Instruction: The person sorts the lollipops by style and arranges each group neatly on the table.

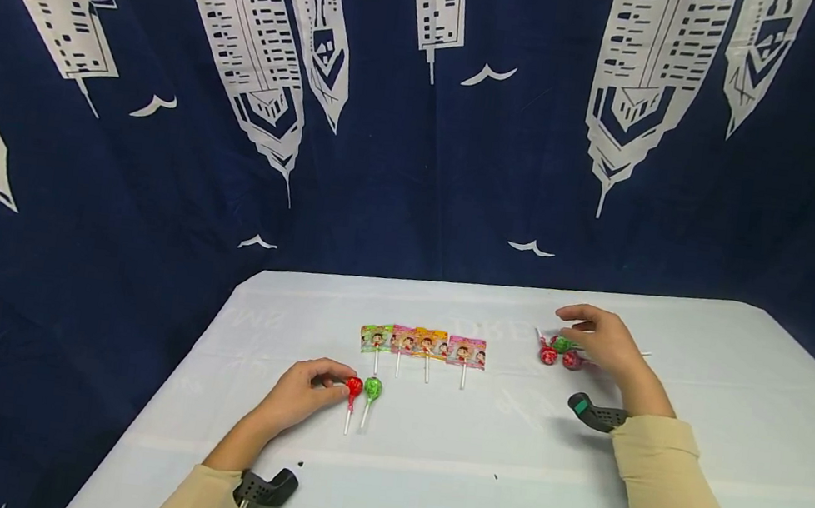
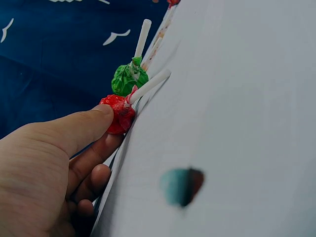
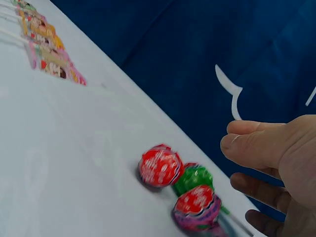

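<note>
Our left grip (image 1: pixel 299 391) pinches the red lollipop (image 1: pixel 355 385) (likely light, slick; hold its head (image 2: pixel 124 115)); our right grip (image 1: pixel 604 338) hangs loose, empty.

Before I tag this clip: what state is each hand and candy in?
Left hand: pinching red lollipop
Red lollipop: wrapped
Green lollipop beside it: wrapped, unheld
Four flat-packed lollipops: wrapped, lying in a row
Right-side lollipop cluster: wrapped, bunched together
Right hand: open, holding nothing

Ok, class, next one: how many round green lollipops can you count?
2: one green lollipop beside the red lollipop that the left grip pinches; another green one by two red ones near the right grip. That grip may hide more.
</note>
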`<state>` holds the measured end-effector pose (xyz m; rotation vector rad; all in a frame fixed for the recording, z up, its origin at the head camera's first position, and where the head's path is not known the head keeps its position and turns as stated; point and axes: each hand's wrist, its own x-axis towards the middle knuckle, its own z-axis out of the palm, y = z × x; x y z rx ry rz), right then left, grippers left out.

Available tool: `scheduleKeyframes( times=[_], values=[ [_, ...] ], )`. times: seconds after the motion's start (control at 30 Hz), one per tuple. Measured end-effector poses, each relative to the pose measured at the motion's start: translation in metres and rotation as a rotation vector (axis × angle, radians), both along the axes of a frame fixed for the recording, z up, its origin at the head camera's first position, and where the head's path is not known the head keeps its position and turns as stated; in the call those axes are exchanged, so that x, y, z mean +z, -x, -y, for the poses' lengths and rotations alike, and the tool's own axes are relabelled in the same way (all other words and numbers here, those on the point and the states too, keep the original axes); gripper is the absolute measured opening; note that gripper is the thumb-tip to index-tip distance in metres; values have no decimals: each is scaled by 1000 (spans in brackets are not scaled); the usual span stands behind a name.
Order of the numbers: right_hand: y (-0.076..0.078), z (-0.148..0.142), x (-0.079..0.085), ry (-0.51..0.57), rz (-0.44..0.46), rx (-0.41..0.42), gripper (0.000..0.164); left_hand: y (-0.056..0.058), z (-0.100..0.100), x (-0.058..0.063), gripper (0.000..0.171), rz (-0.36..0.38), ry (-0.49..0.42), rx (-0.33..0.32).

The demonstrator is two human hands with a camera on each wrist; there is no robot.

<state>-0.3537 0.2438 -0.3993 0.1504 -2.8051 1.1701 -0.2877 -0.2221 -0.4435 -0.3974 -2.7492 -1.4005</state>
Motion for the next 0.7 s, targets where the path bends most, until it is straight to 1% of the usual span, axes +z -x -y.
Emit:
scheduleKeyframes(
  times=[0.17,0.37,0.53,0.7],
  values=[
    [2,-1,-6,-41,26,2,39,0,0,0,20,6,-2,5],
    [4,-1,-12,-90,56,3,38,0,0,-1,20,-4,0,12],
    [3,0,-12,-98,76,14,39,0,0,0,20,12,-7,23],
    [2,1,-11,-104,84,28,38,0,0,-1,21,5,-6,22]
  ],
)
